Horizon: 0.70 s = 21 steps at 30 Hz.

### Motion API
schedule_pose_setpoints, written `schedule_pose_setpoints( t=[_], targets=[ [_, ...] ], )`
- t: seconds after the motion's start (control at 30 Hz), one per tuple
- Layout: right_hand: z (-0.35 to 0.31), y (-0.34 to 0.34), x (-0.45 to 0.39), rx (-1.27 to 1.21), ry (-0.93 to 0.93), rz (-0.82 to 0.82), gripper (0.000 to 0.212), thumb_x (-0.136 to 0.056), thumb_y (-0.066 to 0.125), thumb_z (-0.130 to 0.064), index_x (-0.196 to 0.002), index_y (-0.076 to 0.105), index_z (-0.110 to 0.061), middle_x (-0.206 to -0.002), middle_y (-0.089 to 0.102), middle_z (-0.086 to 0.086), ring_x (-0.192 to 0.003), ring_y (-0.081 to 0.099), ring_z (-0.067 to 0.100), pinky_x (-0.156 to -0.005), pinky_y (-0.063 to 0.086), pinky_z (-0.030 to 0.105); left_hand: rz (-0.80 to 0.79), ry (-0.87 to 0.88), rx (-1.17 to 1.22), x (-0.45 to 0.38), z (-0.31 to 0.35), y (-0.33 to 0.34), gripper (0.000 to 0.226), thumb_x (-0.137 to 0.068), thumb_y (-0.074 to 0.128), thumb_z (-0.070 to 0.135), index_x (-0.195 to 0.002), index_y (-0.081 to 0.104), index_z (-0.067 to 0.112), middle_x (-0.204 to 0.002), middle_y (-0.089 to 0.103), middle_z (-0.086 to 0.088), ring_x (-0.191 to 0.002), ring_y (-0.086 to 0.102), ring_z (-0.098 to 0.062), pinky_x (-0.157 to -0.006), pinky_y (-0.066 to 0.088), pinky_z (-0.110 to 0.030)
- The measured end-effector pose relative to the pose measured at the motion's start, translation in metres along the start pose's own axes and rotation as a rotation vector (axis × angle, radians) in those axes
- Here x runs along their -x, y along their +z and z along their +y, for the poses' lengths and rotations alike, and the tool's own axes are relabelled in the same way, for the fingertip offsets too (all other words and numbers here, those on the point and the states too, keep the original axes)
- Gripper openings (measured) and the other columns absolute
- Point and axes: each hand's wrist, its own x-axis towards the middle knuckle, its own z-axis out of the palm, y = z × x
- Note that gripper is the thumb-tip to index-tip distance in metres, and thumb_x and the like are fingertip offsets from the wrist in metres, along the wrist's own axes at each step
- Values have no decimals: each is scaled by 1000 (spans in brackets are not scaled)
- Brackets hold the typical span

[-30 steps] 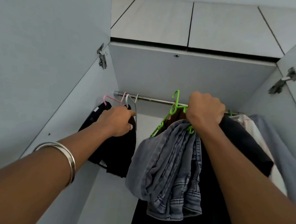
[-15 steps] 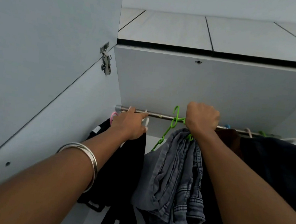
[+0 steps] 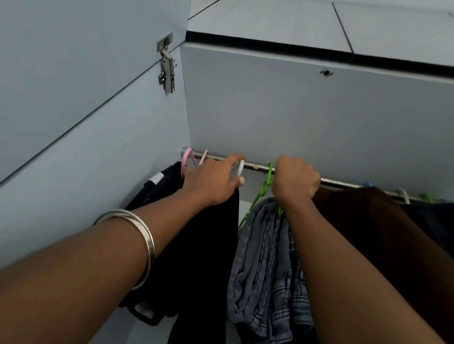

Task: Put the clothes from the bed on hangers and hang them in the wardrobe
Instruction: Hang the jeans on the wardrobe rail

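While the grey jeans (image 3: 268, 271) hang folded over a green hanger (image 3: 266, 184) whose hook sits on the wardrobe rail (image 3: 257, 167) near its left end, the right hand (image 3: 295, 182) grips that hanger's neck in a closed fist. If the fist lets go before the hook is fully seated, the heavy denim could drag the hanger off the rail. Just left, the left hand (image 3: 211, 181) reaches up, its fingers (image 3: 240, 180) pinching a white hanger hook (image 3: 240, 168) carrying a black garment (image 3: 204, 267), both forearms stretched forward and upward.
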Motion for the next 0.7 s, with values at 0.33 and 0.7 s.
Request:
schedule_pose_setpoints(
  t=[0.33, 0.7],
  targets=[
    [-24, -8, -24, -753, 330, -37, 11, -81, 59, -14, -89, 65, -8, -89, 70, 13, -78, 70, 33, -72, 59, 47, 7, -17, 140, 2, -13, -12, 50, -94, 50, 37, -142, 35, 40, -125, 61, -10, -127, 45, -32, -102, 39, -53],
    [-14, -16, 4, -967, 260, -55, 37, -81, 68, -47, -85, 64, -10, -84, 69, 10, -74, 69, 31, -76, 59, 40, -110, -40, 83, 40, 1, -26, 69, -88, 59, 24, -149, 26, 20, -137, 52, -16, -128, 45, -34, -106, 39, -44]
  ],
)
